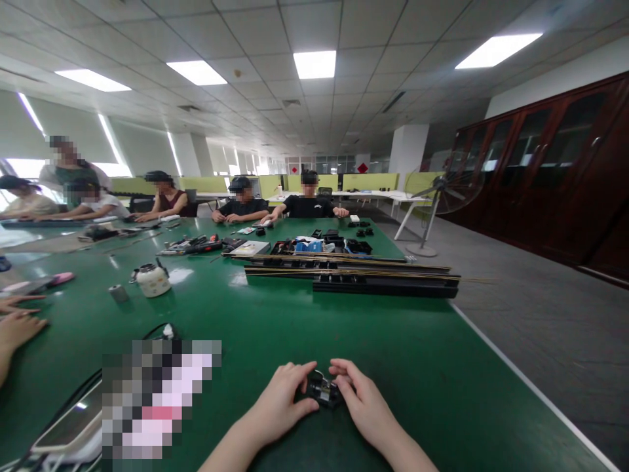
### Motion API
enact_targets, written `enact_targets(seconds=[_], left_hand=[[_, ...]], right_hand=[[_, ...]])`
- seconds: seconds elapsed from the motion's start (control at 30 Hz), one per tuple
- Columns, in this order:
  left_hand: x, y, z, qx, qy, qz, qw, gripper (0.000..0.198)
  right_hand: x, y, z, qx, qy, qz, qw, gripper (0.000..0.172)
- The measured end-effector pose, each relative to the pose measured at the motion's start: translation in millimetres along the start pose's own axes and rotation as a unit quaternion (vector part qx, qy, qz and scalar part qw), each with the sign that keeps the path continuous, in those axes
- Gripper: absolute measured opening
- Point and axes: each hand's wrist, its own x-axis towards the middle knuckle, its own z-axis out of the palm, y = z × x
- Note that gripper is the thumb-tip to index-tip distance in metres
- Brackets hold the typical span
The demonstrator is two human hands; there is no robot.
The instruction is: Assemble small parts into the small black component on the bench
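A small black part (325, 393) with a shiny, thin metal piece at its top edge sits low above or on the green table, between my two hands. My left hand (287, 398) curves round its left side, thumb at the lower edge and index finger at the upper edge. From the right, my right hand (362, 396) has its thumb and fingertips bent against the part's right edge. The exact contact of the fingertips is hard to make out, and the part is too small to name.
Long black channels (383, 283) with thin brass-coloured rods lie across the green table (275, 328). A white jug-like cup (152, 280) and a grey cylinder (118, 293) stand left. A phone-like device (69, 419) lies near left. Another person's hand (22, 328) rests at the left edge.
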Motion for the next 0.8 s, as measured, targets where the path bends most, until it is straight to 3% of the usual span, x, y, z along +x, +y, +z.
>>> enact_targets(seconds=[0.2, 0.37, 0.6, 0.8], left_hand=[[3.4, 18.5, -2.8, 0.023, -0.011, 0.005, 1.000, 0.029], [1.6, 13.6, -1.2, -0.012, -0.008, 0.011, 1.000, 0.032], [0.9, 7.2, -1.2, -0.013, -0.017, 0.027, 0.999, 0.048], [-0.7, 13.1, -6.2, -0.010, -0.019, 0.042, 0.999, 0.030]], right_hand=[[0.6, 6.6, -4.3, 0.006, -0.010, 0.001, 1.000, 0.031], [-1.2, 6.0, -5.8, 0.011, 0.010, 0.002, 1.000, 0.031], [-4.3, -9.8, -6.8, -0.048, -0.011, -0.030, 0.998, 0.027], [-7.7, -17.7, -5.6, -0.098, -0.032, -0.050, 0.993, 0.025]])
